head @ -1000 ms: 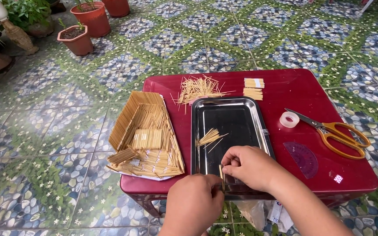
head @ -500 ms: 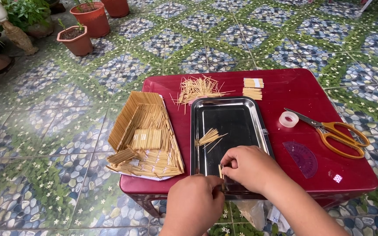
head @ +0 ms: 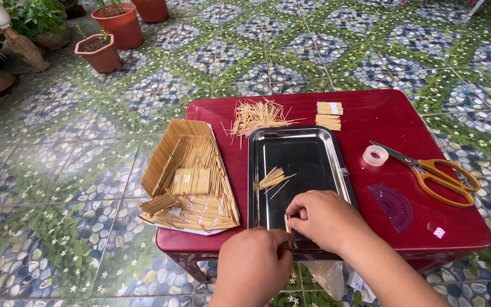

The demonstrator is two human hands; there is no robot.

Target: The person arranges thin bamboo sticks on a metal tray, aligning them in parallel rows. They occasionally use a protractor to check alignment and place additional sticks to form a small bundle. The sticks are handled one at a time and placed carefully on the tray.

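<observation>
A short bundle of toothpick-like wooden sticks (head: 287,223) stands pinched between both hands over the near end of a black metal tray (head: 302,156); the right hand (head: 325,219) clamps it with fingertips together, the left hand (head: 254,264) is curled shut beneath, its grip hidden. 1 small fan of sticks (head: 273,179) lies inside the tray. A partly built stick house structure (head: 188,173) sits on paper to the left, seemingly unfinished; a loose stick pile (head: 257,115) and 2 trimmed stick bundles (head: 329,115) remain unused at the far edge of the red plastic table (head: 421,116). A tape roll (head: 375,155), orange-handled scissors (head: 436,173) and a purple protractor (head: 396,206) lie to the right.
</observation>
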